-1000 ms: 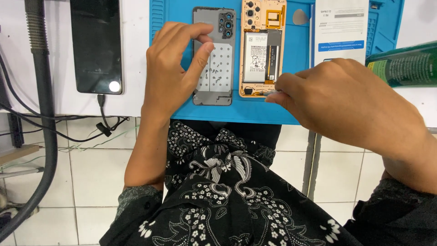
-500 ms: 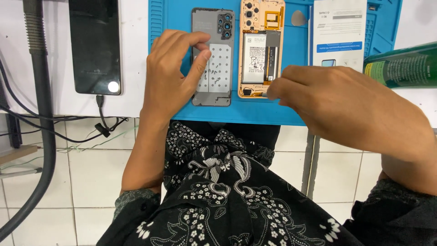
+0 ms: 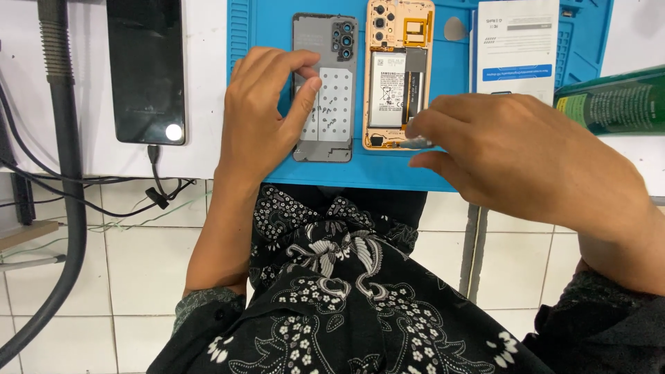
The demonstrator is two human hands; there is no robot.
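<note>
Two hands over a blue rubber work mat on the white desk: left hand resting, fingers loose, on a grey phone back cover, right hand pinching a small metal tool at the opened orange phone body just beside.

A black phone charging, a white leaflet — green canister alongside.

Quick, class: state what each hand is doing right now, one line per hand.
Left hand: open, fingertips resting on the grey phone back cover.
Right hand: fingers pinched on a small metal tool at the opened phone.
</note>
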